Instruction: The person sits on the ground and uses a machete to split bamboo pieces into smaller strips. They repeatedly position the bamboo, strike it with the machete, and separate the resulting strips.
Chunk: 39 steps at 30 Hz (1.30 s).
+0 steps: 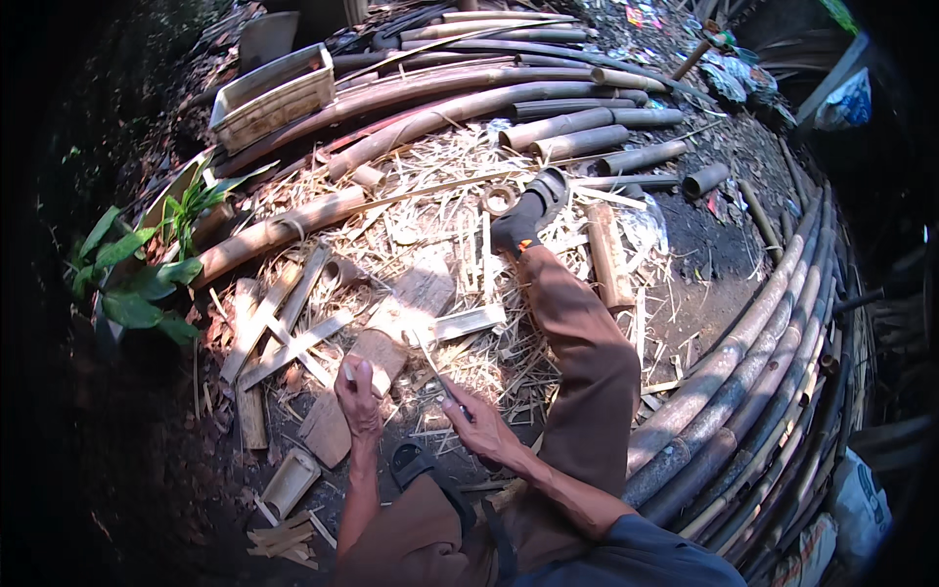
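Note:
My right hand [479, 428] is closed around the dark handle of a knife [447, 385]. Its narrow blade points up and to the left, over sunlit shavings. My left hand [360, 399] is closed, thumb upward, with a small pale piece of bamboo [350, 372] showing at the fingertips. The rest of that piece, if any, is hidden. Beside this hand lies a worn wooden board [376, 354], partly in bright glare. A short split bamboo piece [471, 322] rests beyond the knife.
Bamboo shavings [430, 196] cover the ground ahead. Split bamboo lengths [284, 328] lie crossed at left. My extended leg [582, 342] crosses the middle. Long bamboo poles [743, 362] curve along the right; cut culms and a rectangular tub [274, 103] lie at the back.

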{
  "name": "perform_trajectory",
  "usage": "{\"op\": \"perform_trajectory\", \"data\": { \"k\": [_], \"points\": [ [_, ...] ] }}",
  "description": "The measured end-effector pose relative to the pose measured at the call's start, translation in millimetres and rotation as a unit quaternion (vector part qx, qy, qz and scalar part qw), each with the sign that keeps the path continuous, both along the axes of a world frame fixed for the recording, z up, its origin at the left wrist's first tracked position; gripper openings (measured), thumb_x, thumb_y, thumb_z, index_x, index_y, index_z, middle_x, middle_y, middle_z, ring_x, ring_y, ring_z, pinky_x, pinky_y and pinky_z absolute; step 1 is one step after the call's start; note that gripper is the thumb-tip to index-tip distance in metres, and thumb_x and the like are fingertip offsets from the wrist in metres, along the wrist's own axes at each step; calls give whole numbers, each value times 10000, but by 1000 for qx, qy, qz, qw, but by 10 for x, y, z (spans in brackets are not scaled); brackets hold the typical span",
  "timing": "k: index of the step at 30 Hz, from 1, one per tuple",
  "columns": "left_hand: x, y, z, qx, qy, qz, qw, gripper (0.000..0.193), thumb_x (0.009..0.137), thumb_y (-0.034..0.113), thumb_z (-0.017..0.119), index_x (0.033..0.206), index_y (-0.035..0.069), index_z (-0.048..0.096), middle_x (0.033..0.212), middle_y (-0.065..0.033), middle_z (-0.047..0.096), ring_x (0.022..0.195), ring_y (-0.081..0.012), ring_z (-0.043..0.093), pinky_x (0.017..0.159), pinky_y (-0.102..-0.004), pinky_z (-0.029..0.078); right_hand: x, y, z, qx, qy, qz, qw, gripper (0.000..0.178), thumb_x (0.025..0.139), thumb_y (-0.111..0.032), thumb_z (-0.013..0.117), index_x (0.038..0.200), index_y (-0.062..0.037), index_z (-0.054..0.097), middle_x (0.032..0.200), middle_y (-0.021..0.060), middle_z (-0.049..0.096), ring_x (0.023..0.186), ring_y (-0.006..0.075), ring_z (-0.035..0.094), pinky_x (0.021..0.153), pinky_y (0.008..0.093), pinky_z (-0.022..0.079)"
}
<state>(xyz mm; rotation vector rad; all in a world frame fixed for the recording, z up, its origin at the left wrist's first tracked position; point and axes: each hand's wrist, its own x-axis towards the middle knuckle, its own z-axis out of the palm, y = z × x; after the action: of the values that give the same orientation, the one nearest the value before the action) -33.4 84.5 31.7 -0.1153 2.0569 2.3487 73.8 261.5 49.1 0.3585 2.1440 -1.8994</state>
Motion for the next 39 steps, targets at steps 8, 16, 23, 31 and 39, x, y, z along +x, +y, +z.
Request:
{"op": "perform_trajectory", "data": {
  "k": [8, 16, 23, 31, 39],
  "points": [
    [200, 1122, 66, -10, 29, -208, 978, 365, 1031, 284, 441, 724, 92, 393, 687, 21, 348, 645, -95, 345, 626, -272, 332, 873, -123, -1693, 167, 2, -9, 986, 730, 892, -190, 555, 1534, -179, 206, 688, 182, 537, 620, 335, 535, 609, 444, 439],
    [200, 1084, 54, -208, 38, -376, 902, 614, 963, 612, 419, 670, 77, 494, 556, 23, 397, 512, -86, 379, 480, -262, 303, 534, -327, -1892, 236, -65, 37, 969, 826, 847, -94, 541, 1546, -174, 109, 962, 268, 529, 856, 432, 587, 789, 507, 450],
    [628, 1145, 286, -241, -48, -420, 874, 672, 965, 622, 387, 740, 23, 592, 516, 19, 429, 461, -78, 413, 435, -249, 313, 456, -135, -2283, 184, -24, -44, 982, 563, 861, -186, 547, 1402, -79, 438, 954, 232, 581, 906, 413, 607, 809, 474, 481],
    [845, 762, 1224, -233, 75, -375, 894, 593, 985, 556, 426, 781, 26, 597, 558, 63, 380, 502, -41, 307, 474, -231, 217, 636, 1829, 298, -345, 107, -186, 914, 396, 1015, -328, 487, 1311, -71, 541, 1002, 102, 659, 826, 167, 673, 749, 304, 580],
    [614, 668, 963, -171, 107, -389, 899, 527, 991, 520, 428, 768, 52, 526, 660, 31, 405, 588, -79, 354, 551, -261, 279, 1752, 4264, 1569, -20, 298, -596, 746, 775, 1011, -353, 460, 1532, -198, -92, 1072, 152, 641, 805, 177, 648, 674, 295, 554]
  ]
}}
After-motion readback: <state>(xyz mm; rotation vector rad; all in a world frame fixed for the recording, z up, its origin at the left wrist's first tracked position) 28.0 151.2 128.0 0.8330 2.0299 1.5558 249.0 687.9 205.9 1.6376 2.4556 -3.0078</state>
